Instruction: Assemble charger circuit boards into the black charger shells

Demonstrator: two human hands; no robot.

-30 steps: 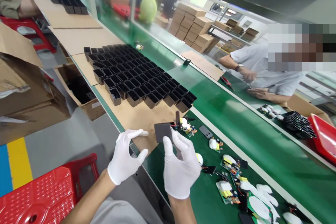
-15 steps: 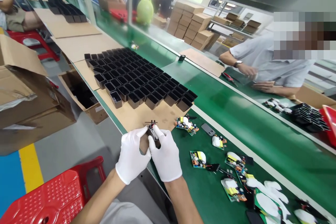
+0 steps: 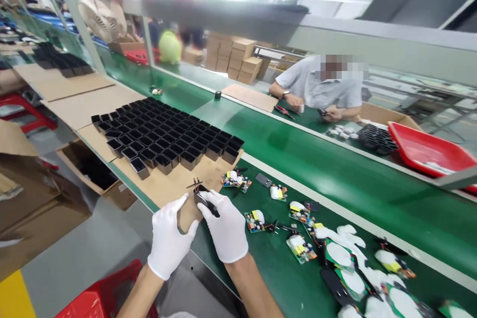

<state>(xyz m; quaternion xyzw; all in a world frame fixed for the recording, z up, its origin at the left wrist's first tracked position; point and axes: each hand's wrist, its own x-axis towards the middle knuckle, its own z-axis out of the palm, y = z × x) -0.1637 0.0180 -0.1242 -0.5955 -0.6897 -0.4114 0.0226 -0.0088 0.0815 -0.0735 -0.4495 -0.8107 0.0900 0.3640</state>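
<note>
My right hand (image 3: 225,226), in a white glove, pinches a small black plastic case (image 3: 201,195) over the near edge of the cardboard. A pronged black piece (image 3: 195,183) and a bit of red wire stick out at the case's far end. My left hand (image 3: 169,238), gloved too, is apart from the case on its left, thumb and forefinger spread with nothing between them. Just beyond my hands, rows of open black cases (image 3: 167,131) stand on the cardboard sheet (image 3: 171,190). A circuit board with white and yellow parts (image 3: 236,181) lies right of the held case.
Several more circuit boards (image 3: 301,248) and white pads (image 3: 350,234) lie on the green bench to the right. Across the green belt (image 3: 298,159) a co-worker (image 3: 320,89) handles a dark part beside a red tray (image 3: 428,151). A red stool (image 3: 85,305) and an open carton (image 3: 84,166) stand at lower left.
My left hand has come away from the black case and opened; the right hand keeps hold of it. The view has tilted up and swung right.
</note>
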